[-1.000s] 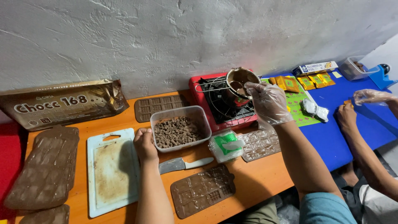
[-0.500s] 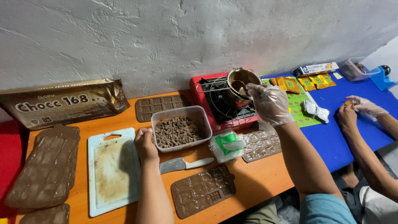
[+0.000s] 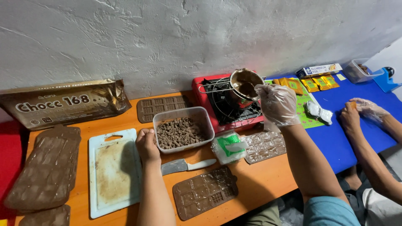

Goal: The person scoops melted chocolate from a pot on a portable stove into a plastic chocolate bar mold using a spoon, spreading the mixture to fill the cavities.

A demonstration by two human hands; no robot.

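Your gloved right hand closes its grip over something hidden at the small pot of melted chocolate on the red stove, arm reaching forward, while your bare left hand curls shut against the tub of brown chunks just beside it.
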